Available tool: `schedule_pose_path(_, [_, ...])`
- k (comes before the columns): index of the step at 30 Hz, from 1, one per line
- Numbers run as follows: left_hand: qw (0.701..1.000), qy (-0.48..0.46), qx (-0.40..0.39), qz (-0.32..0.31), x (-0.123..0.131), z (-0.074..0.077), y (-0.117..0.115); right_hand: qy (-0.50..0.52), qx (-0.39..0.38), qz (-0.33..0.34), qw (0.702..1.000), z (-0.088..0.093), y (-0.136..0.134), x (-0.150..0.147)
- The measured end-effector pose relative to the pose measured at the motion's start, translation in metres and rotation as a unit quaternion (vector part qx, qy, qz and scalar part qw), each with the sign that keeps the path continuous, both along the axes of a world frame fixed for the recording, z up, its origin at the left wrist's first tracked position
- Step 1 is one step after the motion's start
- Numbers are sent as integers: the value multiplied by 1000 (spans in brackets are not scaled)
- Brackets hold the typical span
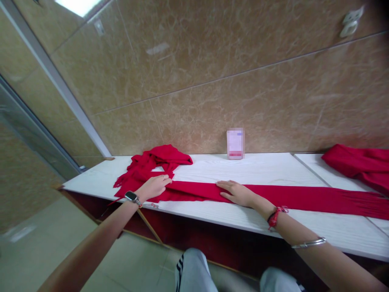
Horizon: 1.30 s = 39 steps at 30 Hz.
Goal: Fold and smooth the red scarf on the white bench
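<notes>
A long red scarf (291,198) lies lengthwise along the white tabletop, narrow and flat in its middle, with its fringe toward the right edge. My left hand (154,187), wearing a watch, is at the scarf's left part with its fingers closed on the fabric. Farther right, my right hand (235,193) rests palm down on the strip, fingers stretched out. Beyond my left hand, bunched red cloth (165,156) with fringe lies in loose folds; whether it joins the scarf is hidden.
Against the tiled wall stands a small pale box (235,144), blurred out. More crumpled red fabric (358,164) is at the far right. The white tabletop (261,168) has a seam toward the right. Below its front edge are dark red compartments (188,231), close to my knees (194,267).
</notes>
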<state>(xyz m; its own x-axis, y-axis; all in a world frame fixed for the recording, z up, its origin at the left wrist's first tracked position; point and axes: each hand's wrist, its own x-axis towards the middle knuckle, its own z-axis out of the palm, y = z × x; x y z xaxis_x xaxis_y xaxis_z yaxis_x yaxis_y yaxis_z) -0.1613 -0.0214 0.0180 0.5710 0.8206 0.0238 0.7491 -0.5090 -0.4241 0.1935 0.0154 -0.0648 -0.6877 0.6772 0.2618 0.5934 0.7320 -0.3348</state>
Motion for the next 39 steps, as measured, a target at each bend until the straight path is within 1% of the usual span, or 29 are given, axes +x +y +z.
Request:
schedule_pose_path(2, [999, 14, -34, -6, 1, -12, -4, -1, 1, 1, 1000, 0, 0, 0])
schedule_pose_path(4, [999, 19, -45, 1, 1, -23, -5, -5, 5, 1, 1000, 0, 0, 1])
schedule_pose_path(6, [999, 14, -47, 8, 0, -29, -5, -8, 8, 1, 1000, 1, 0, 1])
schedule_pose_path(10, [998, 21, -64, 0, -1, -27, -3, -15, 18, 1, 1000, 1, -1, 5])
schedule_pose_path(12, [998, 31, -52, 0, -3, -25, -4, -25, 24, 9, 999, 0, -3, 9])
schedule_pose_path(16, [999, 33, -21, -9, -7, -29, -9, -54, 35, 31, 997, -3, -5, 17])
schedule_pose_path(19, [998, 45, -19, -33, -8, -32, -11, -63, 34, 32, 997, -3, -5, 20])
schedule_pose_path(22, [996, 51, -27, -65, -5, -28, -12, -49, 24, 18, 998, 1, -7, 19])
schedule_pose_path(24, [997, 31, -25, -68, -3, -19, -11, -30, 19, 14, 999, 6, -10, 19])
schedule_pose_path(27, [999, -22, 5, -35, -1, -1, -12, -6, 11, 35, 999, 12, -14, 19])
schedule_pose_path(29, [999, -41, 18, -13, -1, 4, -15, 0, -3, 50, 999, 14, -16, 19])
schedule_pose_path(31, [999, -31, -1, -10, -2, -1, -18, 1, -16, 56, 998, 14, -16, 19])
schedule_pose_path(34, [1000, -2, -30, -8, -4, -22, -21, 2, -22, 57, 998, 13, -15, 19])
schedule_pose_path(36, [1000, 8, -21, 1, -5, -35, -20, 3, -23, 56, 998, 12, -14, 19])
schedule_pose_path(37, [1000, 13, -16, 2, -6, -39, -19, 4, -22, 53, 998, 12, -14, 19])
schedule_pose_path(39, [1000, 24, -15, -6, -7, -40, -18, 3, -21, 47, 999, 12, -14, 19])
